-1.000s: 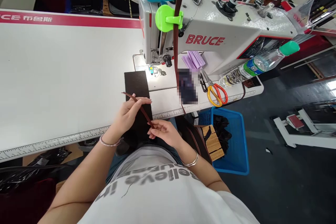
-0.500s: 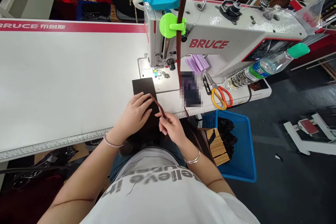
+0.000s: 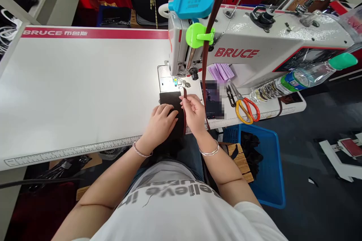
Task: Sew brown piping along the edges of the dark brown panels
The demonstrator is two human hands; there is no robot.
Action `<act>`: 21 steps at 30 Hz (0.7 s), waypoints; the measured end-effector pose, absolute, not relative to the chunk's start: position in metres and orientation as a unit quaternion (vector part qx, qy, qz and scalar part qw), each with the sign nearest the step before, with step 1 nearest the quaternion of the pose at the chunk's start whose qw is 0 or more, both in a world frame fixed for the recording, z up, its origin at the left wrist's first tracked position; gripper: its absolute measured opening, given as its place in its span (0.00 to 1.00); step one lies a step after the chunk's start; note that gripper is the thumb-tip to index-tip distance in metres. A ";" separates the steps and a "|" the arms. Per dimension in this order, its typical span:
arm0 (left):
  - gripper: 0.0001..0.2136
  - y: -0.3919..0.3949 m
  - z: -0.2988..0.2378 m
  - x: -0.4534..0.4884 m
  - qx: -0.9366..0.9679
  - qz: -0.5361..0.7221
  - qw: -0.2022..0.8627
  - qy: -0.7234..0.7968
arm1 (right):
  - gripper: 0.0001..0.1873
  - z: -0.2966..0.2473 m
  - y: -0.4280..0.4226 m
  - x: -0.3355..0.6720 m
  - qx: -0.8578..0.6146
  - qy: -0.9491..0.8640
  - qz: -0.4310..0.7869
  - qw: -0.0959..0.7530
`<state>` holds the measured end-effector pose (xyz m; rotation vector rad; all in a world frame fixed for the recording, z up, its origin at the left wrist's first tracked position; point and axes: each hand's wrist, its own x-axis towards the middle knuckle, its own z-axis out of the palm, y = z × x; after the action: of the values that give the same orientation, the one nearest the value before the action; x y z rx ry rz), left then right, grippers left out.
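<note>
Both hands have slid forward, and the dark rectangular panel (image 3: 170, 102) now sits just before the white BRUCE sewing machine (image 3: 240, 52) on the broad white worktable (image 3: 85, 83)! The left hand (image 3: 161, 124) lies open, pressing flat on the panel; the right hand (image 3: 194, 112) pinches a narrow brown strap (image 3: 184, 115) along the panel's right edge.

Dark brown strip (image 3: 184, 115), black panel (image 3: 169, 98), red-and-yellow scissor handles (image 3: 245, 111), lime-green clip (image 3: 196, 35), blue crate (image 3: 271, 165), white shirt (image 3: 169, 222) with grey lettering (image 3: 172, 192), white sewing machine (image 3: 271, 34), red lettering (image 3: 236, 53)
</note>
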<state>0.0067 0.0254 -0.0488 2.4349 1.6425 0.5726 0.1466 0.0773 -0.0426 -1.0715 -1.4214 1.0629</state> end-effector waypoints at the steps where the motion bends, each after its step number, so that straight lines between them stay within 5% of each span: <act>1: 0.13 0.028 -0.049 0.006 0.809 0.191 0.074 0.551 | 0.15 -0.043 0.081 0.146 -0.451 -0.609 0.404 0.512; 7: 0.12 0.041 -0.055 0.003 0.791 0.203 0.071 0.573 | 0.15 -0.053 0.084 0.149 -0.535 -0.684 0.311 0.387; 13: 0.25 0.051 -0.052 0.004 0.811 0.205 0.094 0.540 | 0.20 -0.044 0.067 0.155 -0.567 -0.750 0.257 0.223; 21: 0.25 0.059 -0.052 0.000 0.825 0.162 0.092 0.533 | 0.21 -0.040 0.068 0.157 -0.560 -0.769 0.252 0.178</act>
<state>-0.0003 0.0593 -0.0522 2.4494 1.5839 0.4819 0.1571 0.0685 -0.0401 -1.5826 -2.1758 0.7120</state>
